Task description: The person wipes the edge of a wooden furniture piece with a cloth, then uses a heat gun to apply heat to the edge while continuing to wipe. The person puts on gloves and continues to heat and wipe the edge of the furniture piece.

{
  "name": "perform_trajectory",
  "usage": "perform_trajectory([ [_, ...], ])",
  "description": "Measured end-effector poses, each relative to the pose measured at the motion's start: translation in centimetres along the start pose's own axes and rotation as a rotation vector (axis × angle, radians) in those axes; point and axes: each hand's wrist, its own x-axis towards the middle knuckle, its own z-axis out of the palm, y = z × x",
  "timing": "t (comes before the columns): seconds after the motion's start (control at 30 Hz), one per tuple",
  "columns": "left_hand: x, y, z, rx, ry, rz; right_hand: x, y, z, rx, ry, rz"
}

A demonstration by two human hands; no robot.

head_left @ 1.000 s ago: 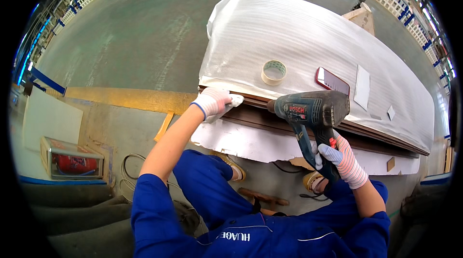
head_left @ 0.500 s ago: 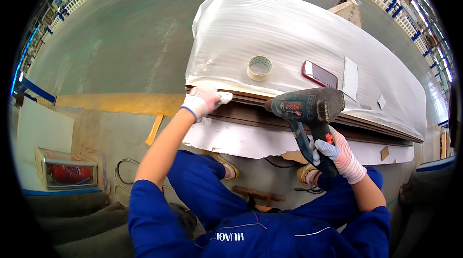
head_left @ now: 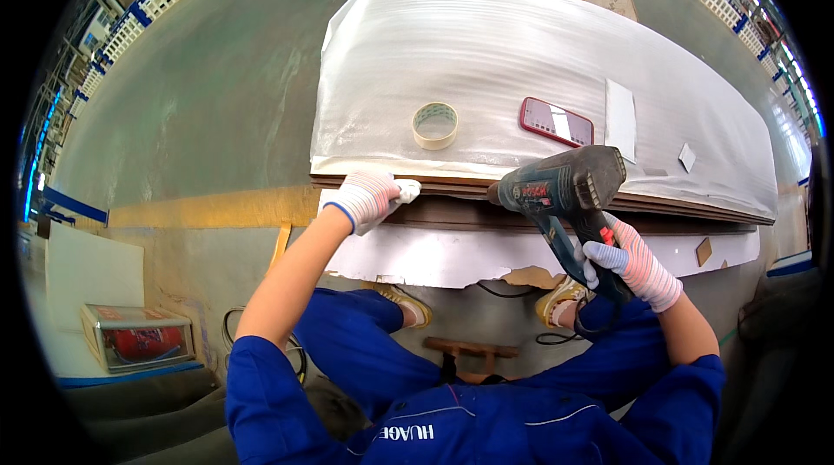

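Observation:
My right hand (head_left: 638,265), in a striped glove, is wrapped round the handle of a dark blue-green heat gun (head_left: 556,187). Its nozzle points left, close to the front edge of a stack of brown panels (head_left: 460,191). My left hand (head_left: 367,200), gloved too, grips a small white wad (head_left: 406,192), perhaps cloth, at the panel edge. The wad is partly hidden by the fingers. White foam sheet (head_left: 504,48) covers the stack's top. On it lie a tape roll (head_left: 434,128) and a red-cased phone (head_left: 556,122).
White cardboard (head_left: 434,256) with a torn edge sticks out below the stack. A long white piece (head_left: 619,122) and a small white scrap (head_left: 686,157) lie on the foam. At the lower left stands a case with a red object (head_left: 143,343). Cable loops (head_left: 560,339) rest near my feet.
The view has shifted slightly, so the foam, tape roll and phone appear further left. My left hand with the wad has slid a little right along the panel edge. Both grips are unchanged.

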Motion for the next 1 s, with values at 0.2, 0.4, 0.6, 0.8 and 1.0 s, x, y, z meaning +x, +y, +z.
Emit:
perform_trajectory([
  [0.2, 1.3, 0.7, -0.5, -0.042, -0.04, -0.013, -1.0, -0.3, -1.4, 0.016, 0.03, 0.033],
  [0.4, 1.9, 1.3, -1.1, 0.011, -0.081, 0.007, -2.2, 0.7, -3.7, 0.049, 0.049, 0.005],
  [0.6, 3.9, 4.7, -0.9, 0.039, 0.049, 0.067, -3.6, 1.5, -5.4, 0.027, 0.111, 0.002],
  [0.8, 6.0, 7.8, -1.3, 0.077, 0.069, 0.084, -5.3, 2.1, -6.8, -0.004, 0.155, -0.014],
  [1.0, 7.8, 11.7, -2.5, 0.068, 0.037, 0.074, -6.7, 3.0, -8.1, -0.002, 0.203, -0.044],
])
